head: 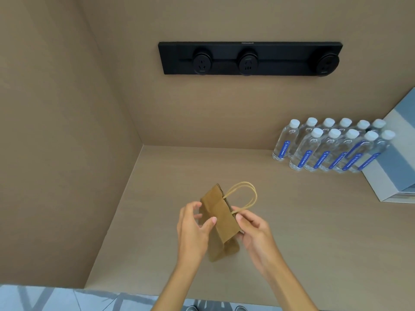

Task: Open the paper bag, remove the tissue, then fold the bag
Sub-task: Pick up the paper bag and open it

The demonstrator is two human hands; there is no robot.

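A small brown paper bag (221,223) is held above the tan counter (292,221), flattened and tilted, with its two cord handles (244,196) looping out to the upper right. My left hand (195,230) grips the bag's left side, thumb on its front face. On the right edge, near the mouth and the handle base, my right hand (253,232) pinches the bag. The mouth looks closed. No tissue is visible.
Several water bottles (332,147) with white caps and blue labels stand at the counter's back right. A grey and white box (395,158) sits beside them at the right edge. A black socket strip (249,58) is mounted on the back wall.
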